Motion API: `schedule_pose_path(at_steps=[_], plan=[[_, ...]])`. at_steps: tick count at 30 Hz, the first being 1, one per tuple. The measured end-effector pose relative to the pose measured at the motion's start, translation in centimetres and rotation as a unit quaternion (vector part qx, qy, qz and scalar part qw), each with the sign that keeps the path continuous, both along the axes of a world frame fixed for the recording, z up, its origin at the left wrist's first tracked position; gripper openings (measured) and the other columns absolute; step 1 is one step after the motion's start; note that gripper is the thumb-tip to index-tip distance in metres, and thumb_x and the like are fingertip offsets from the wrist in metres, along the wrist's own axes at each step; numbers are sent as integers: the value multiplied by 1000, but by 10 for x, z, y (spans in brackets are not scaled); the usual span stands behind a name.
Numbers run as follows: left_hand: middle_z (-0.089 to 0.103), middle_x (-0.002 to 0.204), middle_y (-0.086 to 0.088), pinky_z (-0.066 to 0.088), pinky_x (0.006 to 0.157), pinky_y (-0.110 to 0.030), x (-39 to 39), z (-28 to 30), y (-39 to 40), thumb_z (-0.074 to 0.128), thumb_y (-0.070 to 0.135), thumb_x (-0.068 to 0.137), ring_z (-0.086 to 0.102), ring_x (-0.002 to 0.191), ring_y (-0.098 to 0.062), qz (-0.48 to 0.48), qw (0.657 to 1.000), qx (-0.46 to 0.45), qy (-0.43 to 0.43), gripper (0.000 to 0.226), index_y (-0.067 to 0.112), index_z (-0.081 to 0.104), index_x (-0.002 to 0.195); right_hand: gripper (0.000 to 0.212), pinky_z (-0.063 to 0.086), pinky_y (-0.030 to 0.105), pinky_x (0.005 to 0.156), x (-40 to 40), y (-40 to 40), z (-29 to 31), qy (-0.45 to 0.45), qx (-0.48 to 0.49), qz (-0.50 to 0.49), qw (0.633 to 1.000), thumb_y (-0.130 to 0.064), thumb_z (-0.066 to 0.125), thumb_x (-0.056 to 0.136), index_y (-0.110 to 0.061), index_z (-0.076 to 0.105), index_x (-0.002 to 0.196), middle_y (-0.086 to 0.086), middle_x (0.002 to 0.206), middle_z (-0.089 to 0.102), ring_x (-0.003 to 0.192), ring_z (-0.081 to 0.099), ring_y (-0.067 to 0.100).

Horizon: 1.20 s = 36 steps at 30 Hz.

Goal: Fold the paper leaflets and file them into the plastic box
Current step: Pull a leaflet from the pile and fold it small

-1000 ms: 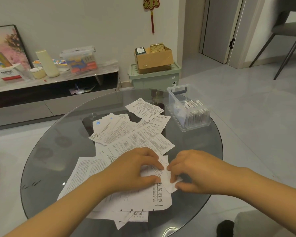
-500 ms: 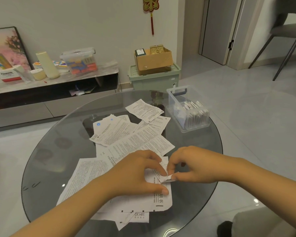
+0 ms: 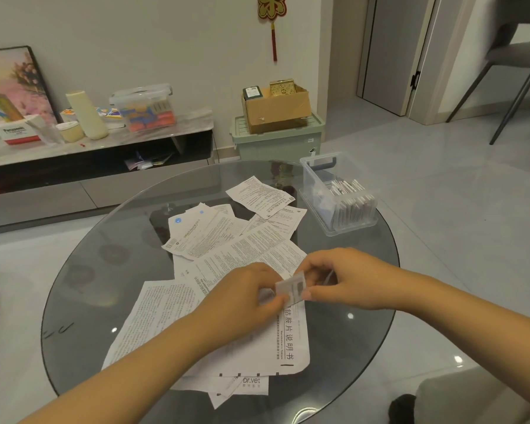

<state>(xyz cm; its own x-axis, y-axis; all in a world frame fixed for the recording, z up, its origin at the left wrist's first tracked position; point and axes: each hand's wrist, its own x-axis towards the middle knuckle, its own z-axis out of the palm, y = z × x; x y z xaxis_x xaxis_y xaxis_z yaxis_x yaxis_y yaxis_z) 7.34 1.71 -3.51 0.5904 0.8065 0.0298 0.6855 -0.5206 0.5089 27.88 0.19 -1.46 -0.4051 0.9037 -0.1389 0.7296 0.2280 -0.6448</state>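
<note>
A small folded leaflet (image 3: pixel 292 288) is lifted just above the pile, pinched between both hands. My left hand (image 3: pixel 242 296) holds its left edge from below. My right hand (image 3: pixel 340 278) pinches its right side between thumb and fingers. Under them several unfolded printed leaflets (image 3: pixel 227 240) lie spread over the round glass table (image 3: pixel 83 289). The clear plastic box (image 3: pixel 338 194) stands at the table's far right, with several folded leaflets filed upright inside it.
A low TV bench (image 3: pixel 98 148) with a lidded container and bottles runs along the far wall. A green storage bin with a cardboard box (image 3: pixel 276 108) on top sits behind the table. A chair (image 3: pixel 514 65) stands at far right.
The folded leaflet has come up off the pile. Both hands rose slightly with it, and it is now smaller and held between their fingertips instead of pressed flat.
</note>
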Motion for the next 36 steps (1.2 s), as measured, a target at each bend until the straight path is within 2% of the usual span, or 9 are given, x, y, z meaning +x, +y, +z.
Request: schedule_pose_path(at_steps=[3, 7, 10, 13, 18, 23, 26, 30, 36], plan=[[59, 101, 15, 47, 83, -24, 1, 0, 1, 63, 29, 87, 53, 92, 1, 40, 999, -8, -17, 16, 29, 62, 103, 30, 51, 19, 79, -6, 1, -8, -14, 14, -19, 1000, -28, 66, 85, -29, 56, 113, -13, 90, 69, 85, 62, 2], [45, 115, 20, 39, 86, -9, 2, -3, 1, 66, 27, 86, 45, 99, 6, 53, 998, -24, -11, 49, 35, 43, 128, 49, 49, 26, 83, -15, 3, -13, -59, 71, -47, 995, -32, 68, 83, -31, 45, 126, -13, 100, 59, 89, 55, 4], [41, 127, 15, 36, 97, -13, 2, -3, 2, 69, 27, 85, 42, 108, 5, 65, 997, -29, -17, 61, 33, 37, 137, 54, 43, 21, 82, -18, 3, -16, -70, 113, -67, 989, -36, 68, 82, -31, 42, 129, -12, 111, 51, 93, 45, 2], [46, 131, 16, 38, 99, -20, 1, -2, 5, 70, 32, 83, 43, 113, -1, 84, 996, -35, 7, 64, 33, 37, 138, 47, 42, 24, 91, -22, 1, -22, -92, 120, -68, 986, -38, 63, 86, -29, 45, 128, -8, 119, 49, 107, 43, 8], [48, 106, 23, 36, 70, -5, 3, 2, 9, 74, 29, 80, 48, 89, 7, 96, 993, -65, -7, 58, 41, 43, 128, 44, 39, 28, 96, -26, 4, -25, -113, 110, -75, 985, -38, 60, 88, -27, 45, 128, -5, 123, 46, 117, 39, 13], [59, 89, 13, 47, 70, -10, 9, 4, 12, 74, 17, 79, 58, 75, 4, 140, 980, -98, -98, 36, 39, 59, 103, 43, 39, 26, 96, -24, 6, -23, -104, 91, -86, 987, -40, 63, 85, -27, 52, 124, -5, 120, 47, 116, 39, 12], [60, 88, 8, 45, 61, -5, 13, 8, 15, 71, 7, 80, 56, 63, 7, 158, 967, -119, -162, 33, 36, 66, 95, 35, 38, 22, 89, -21, 7, -21, -75, 69, -95, 990, -40, 63, 85, -27, 58, 117, -6, 111, 48, 110, 41, 10], [65, 95, 8, 49, 65, -9, 17, 17, 16, 73, 6, 80, 66, 76, -3, 190, 946, -152, -216, 33, 32, 67, 99, 10, 38, 12, 59, -15, 13, -11, 38, 25, -137, 989, -30, 66, 85, -21, 67, 86, -9, 81, 60, 69, 52, 2], [74, 88, 3, 52, 71, -21, 23, 41, 25, 69, 12, 84, 69, 78, -7, 208, 885, -257, -327, 15, 18, 72, 97, 19, 41, 17, 59, -1, 21, 12, 93, 55, -174, 979, -21, 60, 90, -25, 56, 73, -9, 67, 57, 62, 51, 6]])
